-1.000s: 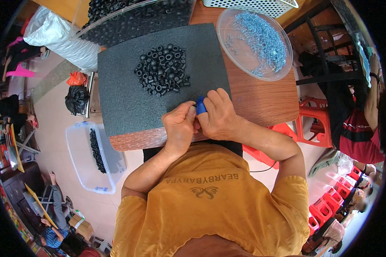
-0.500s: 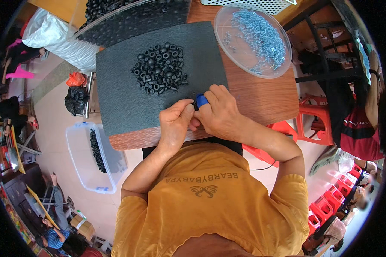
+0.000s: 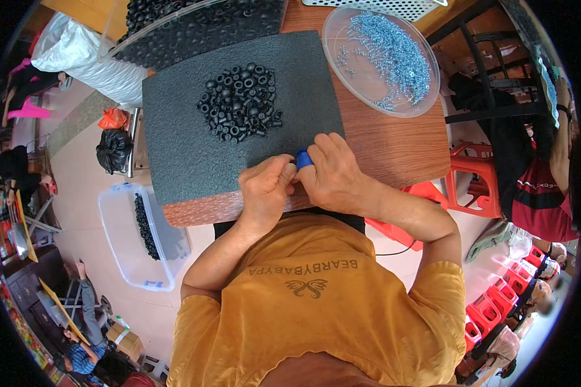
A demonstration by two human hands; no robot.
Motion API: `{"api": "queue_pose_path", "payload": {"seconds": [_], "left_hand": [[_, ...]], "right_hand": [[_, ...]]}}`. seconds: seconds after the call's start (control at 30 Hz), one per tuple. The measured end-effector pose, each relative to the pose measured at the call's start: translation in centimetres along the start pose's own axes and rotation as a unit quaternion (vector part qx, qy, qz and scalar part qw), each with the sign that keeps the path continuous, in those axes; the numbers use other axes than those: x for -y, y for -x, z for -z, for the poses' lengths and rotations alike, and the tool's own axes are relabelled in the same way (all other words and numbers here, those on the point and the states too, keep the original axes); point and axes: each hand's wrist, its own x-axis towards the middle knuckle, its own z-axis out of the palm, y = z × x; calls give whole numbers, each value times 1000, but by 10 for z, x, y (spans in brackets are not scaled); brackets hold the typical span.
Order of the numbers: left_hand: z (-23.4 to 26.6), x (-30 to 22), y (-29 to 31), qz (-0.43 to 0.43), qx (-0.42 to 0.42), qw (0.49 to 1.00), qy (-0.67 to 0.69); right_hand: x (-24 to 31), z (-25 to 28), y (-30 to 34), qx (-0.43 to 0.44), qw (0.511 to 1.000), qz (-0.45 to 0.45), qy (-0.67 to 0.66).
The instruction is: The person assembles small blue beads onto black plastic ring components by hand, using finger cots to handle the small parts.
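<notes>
Both hands meet just above the near edge of the black mat. My left hand is closed in a pinch, thumb against fingers; whatever small part it holds is hidden. Right beside it, my right hand is closed, knuckles up, its fingers curled. A blue piece shows at its thumb and index finger; whether it is held or worn on a finger I cannot tell. Beyond the hands lies a pile of small black round parts on the black mat. To the right, a round clear tray holds many small bluish metal pieces.
At the far left of the table stands a clear bin full of black parts. A white perforated basket sits at the far edge. On the floor are a clear box and a white sack. A red stool stands at right.
My hands have drawn slightly closer together, and my left thumb has shifted toward the blue piece. The pile and the tray look unchanged.
</notes>
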Motion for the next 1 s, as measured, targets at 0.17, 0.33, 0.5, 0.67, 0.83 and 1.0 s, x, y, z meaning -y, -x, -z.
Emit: {"api": "queue_pose_path", "payload": {"seconds": [0.17,0.33,0.5,0.67,0.83,1.0], "left_hand": [[-4,13,2,-106,-46,988,-102],[-8,15,1,-151,-66,977,-136],[-5,12,0,-169,-61,971,-160],[4,-2,-3,203,24,961,189],[16,5,-9,169,85,962,198],[14,4,-7,154,106,970,158]], "right_hand": [[0,-5,2,-3,1000,20,-1],[-1,-10,4,-10,999,21,-42],[-5,-10,3,-21,997,27,-62],[-12,-9,-4,-61,994,-17,-94],[-13,-9,-3,-90,991,-41,-93],[-13,-15,2,-61,991,-41,-111]]}}
